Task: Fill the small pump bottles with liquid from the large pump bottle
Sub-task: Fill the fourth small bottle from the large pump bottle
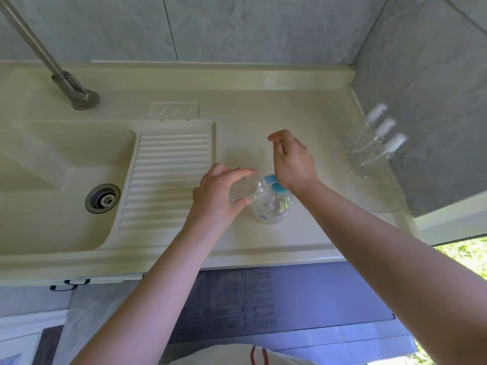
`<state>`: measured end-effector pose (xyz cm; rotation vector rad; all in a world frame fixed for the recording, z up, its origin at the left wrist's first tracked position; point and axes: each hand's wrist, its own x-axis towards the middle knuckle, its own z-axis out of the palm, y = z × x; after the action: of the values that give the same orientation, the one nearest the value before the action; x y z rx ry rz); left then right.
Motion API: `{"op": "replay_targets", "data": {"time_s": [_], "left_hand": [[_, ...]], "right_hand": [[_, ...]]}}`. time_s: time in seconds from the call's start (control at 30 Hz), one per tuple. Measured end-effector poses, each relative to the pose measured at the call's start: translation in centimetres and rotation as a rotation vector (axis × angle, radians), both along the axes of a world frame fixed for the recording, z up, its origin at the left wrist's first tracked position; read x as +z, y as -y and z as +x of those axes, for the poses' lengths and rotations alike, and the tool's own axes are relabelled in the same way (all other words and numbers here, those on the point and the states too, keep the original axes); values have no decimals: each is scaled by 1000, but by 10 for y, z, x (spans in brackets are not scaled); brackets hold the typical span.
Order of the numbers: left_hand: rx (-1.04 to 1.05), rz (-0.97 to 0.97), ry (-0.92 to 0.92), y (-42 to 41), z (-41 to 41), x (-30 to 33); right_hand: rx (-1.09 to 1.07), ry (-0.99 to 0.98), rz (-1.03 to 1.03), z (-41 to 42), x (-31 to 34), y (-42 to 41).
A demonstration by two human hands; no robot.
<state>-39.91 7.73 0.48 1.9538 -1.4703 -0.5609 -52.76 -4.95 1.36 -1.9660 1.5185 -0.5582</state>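
Cream surface (pixel 263 106) with sink (pixel 52 180) at left of frame. Large pump bottle (pixel 271 206), blue pump head, stands at centre. Left hand (pixel 216 196) grips a small clear bottle (pixel 245 188), tilted, mouth at the pump spout. Right hand (pixel 292 159) presses the pump with its heel, fingers loosely curled, holding nothing. Three small pump bottles (pixel 374 138) lean at right.

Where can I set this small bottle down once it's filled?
Bare counter lies between the ribbed drainboard and the three small bottles by the right wall. It is crowded around the large pump bottle.
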Motion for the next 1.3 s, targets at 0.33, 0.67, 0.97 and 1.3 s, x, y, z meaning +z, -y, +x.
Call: {"op": "replay_targets", "data": {"time_s": [0.33,0.67,0.97,1.3], "left_hand": [[-5,-11,-16,-1,2,5],[-10,-12,-9,-2,2,9],[-4,-14,-10,2,0,2],[2,-27,-31,-3,-2,8]], "right_hand": [[20,86,18,2,3,0],[17,154,-10,4,10,1],[37,-29,48,1,0,-3],[37,2,203,7,10,3]]}}
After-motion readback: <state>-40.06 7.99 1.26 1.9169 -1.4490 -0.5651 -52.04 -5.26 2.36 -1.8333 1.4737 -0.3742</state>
